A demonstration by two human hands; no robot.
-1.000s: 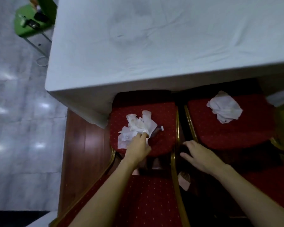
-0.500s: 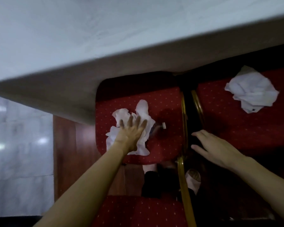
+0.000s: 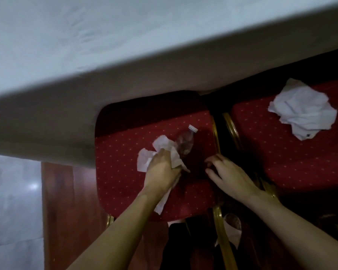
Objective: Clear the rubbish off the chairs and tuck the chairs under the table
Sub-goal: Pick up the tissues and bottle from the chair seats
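1. On the left chair (image 3: pixel 125 152), whose front half sits under the draped tabletop (image 3: pixel 125 45), lie a wad of crumpled white tissue (image 3: pixel 160 151) and a clear plastic bottle (image 3: pixel 184 144) with a white cap, the two touching.
2. My left hand (image 3: pixel 162 169) is closed around the tissue, bunching it; loose corners stick out past my fingers and a tail hangs down below my wrist toward the chair's near edge.
3. I judge the tissue soft and almost weightless, so it will crush into a ball and wants a full fist, not a pinch, or the trailing bits may tear or drop.
4. Lying on its side just beyond my left hand, the bottle looks thin-walled, and I cannot tell whether it is empty. It should be light, a little slippery and apt to roll or crackle, so I would take it around the middle of its body.
5. My right hand (image 3: pixel 228 175) hovers over the right side of that seat, fingers loosely spread and curled, holding nothing and near the bottle without touching it.
6. To the right of that chair, just beside it, the second chair (image 3: pixel 281 149) carries another crumpled white wad (image 3: pixel 302 114), untouched.
7. Neither chair is fully tucked in yet.
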